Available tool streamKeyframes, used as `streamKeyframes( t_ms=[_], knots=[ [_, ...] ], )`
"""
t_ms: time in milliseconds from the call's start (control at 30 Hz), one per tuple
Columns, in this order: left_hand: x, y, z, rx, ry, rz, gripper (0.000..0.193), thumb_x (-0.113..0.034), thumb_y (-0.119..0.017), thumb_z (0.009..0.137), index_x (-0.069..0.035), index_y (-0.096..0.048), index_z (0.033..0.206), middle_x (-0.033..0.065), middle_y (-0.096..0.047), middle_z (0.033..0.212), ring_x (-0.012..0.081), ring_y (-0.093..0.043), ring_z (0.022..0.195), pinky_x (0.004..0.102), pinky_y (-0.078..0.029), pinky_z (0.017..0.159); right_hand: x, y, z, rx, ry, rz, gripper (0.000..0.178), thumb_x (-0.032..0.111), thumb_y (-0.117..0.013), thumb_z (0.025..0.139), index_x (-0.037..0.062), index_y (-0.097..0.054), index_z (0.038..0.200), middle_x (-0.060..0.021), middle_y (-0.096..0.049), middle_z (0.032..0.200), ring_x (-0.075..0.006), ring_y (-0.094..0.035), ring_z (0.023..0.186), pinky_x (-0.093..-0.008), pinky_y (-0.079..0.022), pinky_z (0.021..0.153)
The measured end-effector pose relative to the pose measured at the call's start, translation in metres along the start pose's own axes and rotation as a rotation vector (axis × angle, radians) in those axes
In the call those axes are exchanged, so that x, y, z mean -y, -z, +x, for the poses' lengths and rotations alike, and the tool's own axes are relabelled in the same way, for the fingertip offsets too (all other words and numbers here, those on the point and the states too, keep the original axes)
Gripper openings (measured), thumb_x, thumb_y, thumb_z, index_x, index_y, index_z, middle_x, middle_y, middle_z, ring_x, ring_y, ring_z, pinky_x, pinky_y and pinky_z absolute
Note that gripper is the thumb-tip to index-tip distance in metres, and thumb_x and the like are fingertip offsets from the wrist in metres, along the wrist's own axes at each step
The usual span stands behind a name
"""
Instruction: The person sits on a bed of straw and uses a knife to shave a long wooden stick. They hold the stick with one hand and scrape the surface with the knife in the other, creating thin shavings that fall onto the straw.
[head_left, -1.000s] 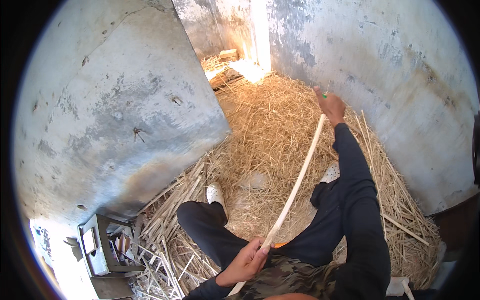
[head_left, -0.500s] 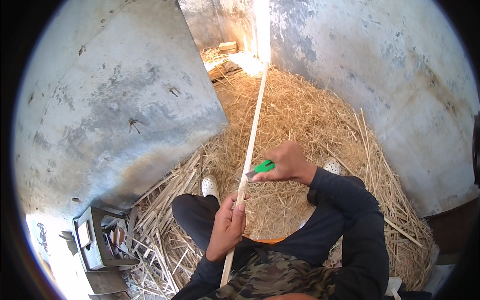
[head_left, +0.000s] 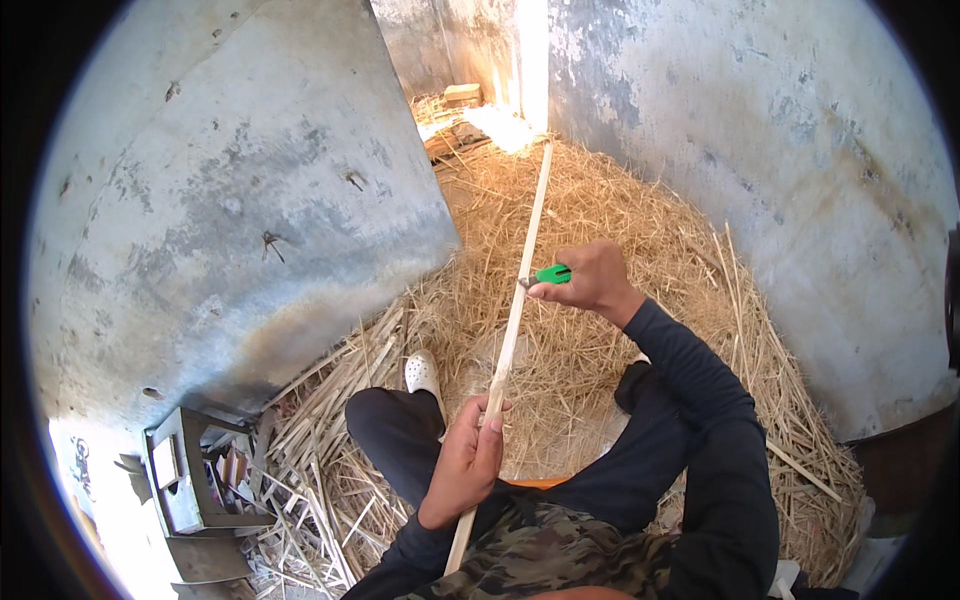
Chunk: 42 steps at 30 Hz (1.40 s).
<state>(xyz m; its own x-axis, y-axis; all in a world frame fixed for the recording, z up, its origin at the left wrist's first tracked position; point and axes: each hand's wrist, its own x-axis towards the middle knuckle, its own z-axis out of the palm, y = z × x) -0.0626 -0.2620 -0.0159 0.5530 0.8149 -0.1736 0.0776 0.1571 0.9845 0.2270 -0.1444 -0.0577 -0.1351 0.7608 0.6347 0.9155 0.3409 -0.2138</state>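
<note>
At six o'clock, the left hand (head_left: 466, 462) is gripping a strip (head_left: 515, 320), its thumb lying along the pale surface and its fingers curling round the shaft. The strip is running long, narrow and slightly bowed from just past six o'clock up towards one o'clock, looking woody and smooth. Between two and three o'clock, the right hand (head_left: 590, 275) is curling tightly round a knife (head_left: 552, 274); its green handle is showing beyond the fist, and its short grey blade is meeting the strip's edge.

Beneath the strip, straw (head_left: 640, 210) is spreading in a tangled, golden, brittle heap. At eight o'clock, stiff, flat slats (head_left: 350, 380) are lying in a loose pile, and farther out a boxy cabinet (head_left: 190, 512) is standing beside them, its hollow front holding small items too blurred to tell. At seven o'clock, a white shoe (head_left: 424, 372), rounded and pierced with holes, is resting by the straw. Rough, flaking plaster is covering the walls (head_left: 740, 180) at ten and two o'clock. At twelve o'clock, a rectangular block (head_left: 462, 93) is sitting near bright light.
</note>
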Motion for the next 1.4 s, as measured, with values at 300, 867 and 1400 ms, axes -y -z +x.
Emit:
streamKeyframes(
  t_ms=[300, 867, 1400],
  knots=[
    [0.012, -0.008, -0.021, 0.084, 0.071, 0.002, 0.025, -0.022, -0.042, 0.104, -0.004, -0.047, 0.121, -0.0093, -0.038, 0.061, -0.0003, -0.031, 0.050, 0.0180, -0.023, 0.047, -0.091, -0.001, 0.009, -0.024, -0.262, -0.225, 0.075, 0.083, -0.043, 0.080, 0.0142, -0.056, 0.052, 0.0045, -0.035, 0.042, -0.0098, -0.031, 0.037, -0.0283, -0.023, 0.037],
    [-0.007, 0.000, 0.010, -0.006, -0.028, -0.022, 0.029, -0.018, -0.042, 0.104, -0.003, -0.044, 0.129, -0.0095, -0.039, 0.060, -0.0008, -0.034, 0.050, 0.0176, -0.025, 0.047, 0.038, 0.018, -0.015, 0.018, 0.067, 0.096, 0.077, 0.087, -0.045, 0.075, 0.0153, -0.053, 0.047, 0.0049, -0.036, 0.038, -0.0105, -0.037, 0.034, -0.0296, -0.027, 0.034],
    [0.003, 0.001, 0.009, 0.132, 0.025, -0.399, 0.027, -0.025, -0.038, 0.105, -0.003, -0.043, 0.122, -0.0048, -0.038, 0.053, 0.0048, -0.031, 0.039, 0.0189, -0.025, 0.038, 0.010, 0.006, -0.004, -0.043, -0.075, 0.083, 0.079, 0.086, -0.042, 0.078, 0.0142, -0.048, 0.045, 0.0030, -0.035, 0.037, -0.0108, -0.035, 0.032, -0.0316, -0.027, 0.032]
  ],
)
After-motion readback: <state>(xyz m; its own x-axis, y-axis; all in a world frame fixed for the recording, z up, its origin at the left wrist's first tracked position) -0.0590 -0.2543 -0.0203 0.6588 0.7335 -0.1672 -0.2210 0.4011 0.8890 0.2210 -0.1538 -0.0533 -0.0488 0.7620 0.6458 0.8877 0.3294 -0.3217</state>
